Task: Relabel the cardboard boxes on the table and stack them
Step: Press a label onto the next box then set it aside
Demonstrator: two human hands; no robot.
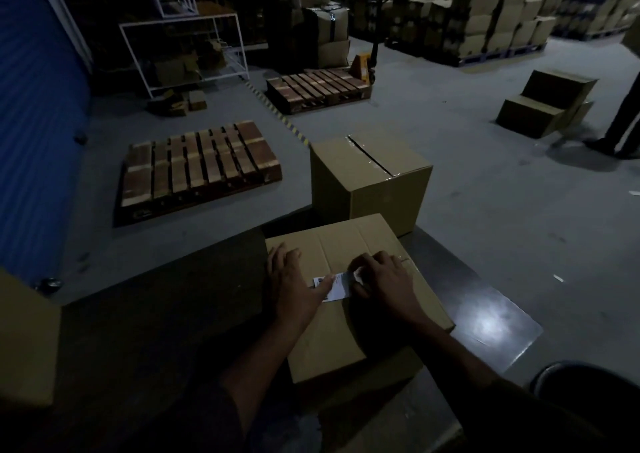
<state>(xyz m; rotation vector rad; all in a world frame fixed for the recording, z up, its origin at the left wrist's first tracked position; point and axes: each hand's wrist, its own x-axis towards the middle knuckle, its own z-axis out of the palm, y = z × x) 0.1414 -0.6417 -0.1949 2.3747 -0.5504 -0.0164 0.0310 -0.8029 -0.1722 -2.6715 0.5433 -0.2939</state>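
A dim warehouse: tall stacks of brown cardboard cartons [485,19], slatted wooden pallets [199,165] on grey concrete floor [502,193], yellow pallet jack [362,66].

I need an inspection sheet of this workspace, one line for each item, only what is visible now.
Surface: dark table, glossy, with a light glare near its right end.
Job's things: near cardboard box with white label on top; taped box behind it, at the table's far edge.
Clutter: another box edge at far left.
Hands: left hand flat on the label's left end; right hand at its right end, grip unclear.
Cables: nothing seen.
Surroundings: dim warehouse, two wooden pallets on the floor, pallet jack, stacked cartons, another person's legs at right.
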